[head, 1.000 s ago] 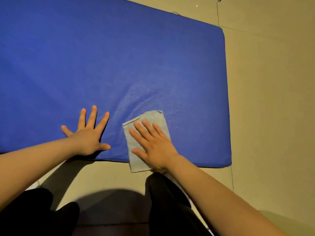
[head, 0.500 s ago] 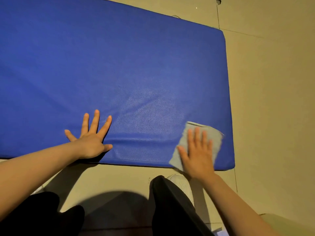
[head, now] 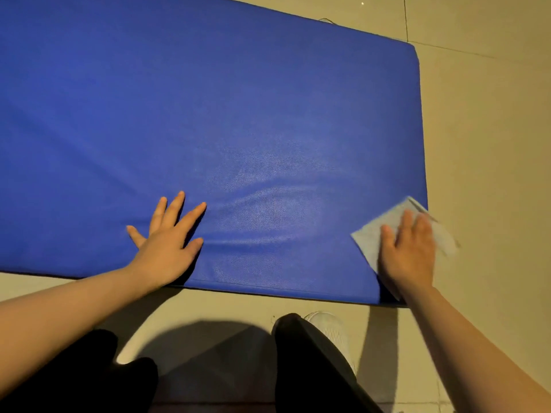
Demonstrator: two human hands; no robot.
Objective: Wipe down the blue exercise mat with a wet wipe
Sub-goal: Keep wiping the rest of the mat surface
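Note:
The blue exercise mat (head: 208,114) lies flat on the floor and fills most of the view. My left hand (head: 167,242) rests on its near edge with fingers spread, and the cover is wrinkled beside it. My right hand (head: 408,251) presses flat on a pale wet wipe (head: 375,231) at the mat's near right corner. Part of the wipe hangs past the mat's right edge over the floor.
Beige tiled floor (head: 483,144) surrounds the mat on the right and near sides. My legs in black trousers (head: 310,368) and a white shoe (head: 331,326) are just below the mat's near edge.
My right hand has slid the wipe rightward along the near edge, from beside the left hand to the right corner. My left hand has stayed planted.

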